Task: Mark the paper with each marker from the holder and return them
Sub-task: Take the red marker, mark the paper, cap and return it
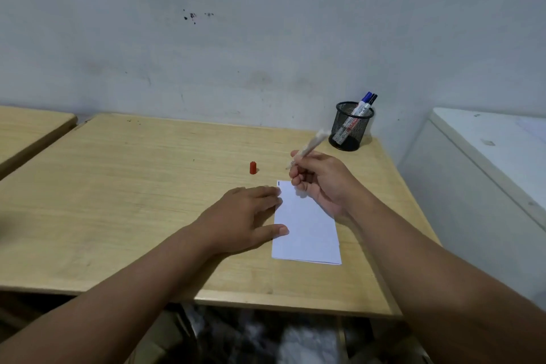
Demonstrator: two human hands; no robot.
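A white folded paper (307,227) lies on the wooden table (133,186), with one short dark stroke at its top left corner. My left hand (245,221) lies flat on the table, fingertips and thumb pressing the paper's left edge. My right hand (319,180) hovers over the paper's top, gripping a white marker (310,146) that is blurred and tilted up to the right; its tip is hidden by my fingers. A red cap (253,168) stands upright on the table left of that hand. The black mesh holder (350,125) at the back right holds two markers (362,108), with blue and black caps.
A second wooden table (29,127) sits at the left with a narrow gap between. A white appliance or cabinet (487,162) stands right of the table. A grey wall runs behind. The table's front edge is close to my body.
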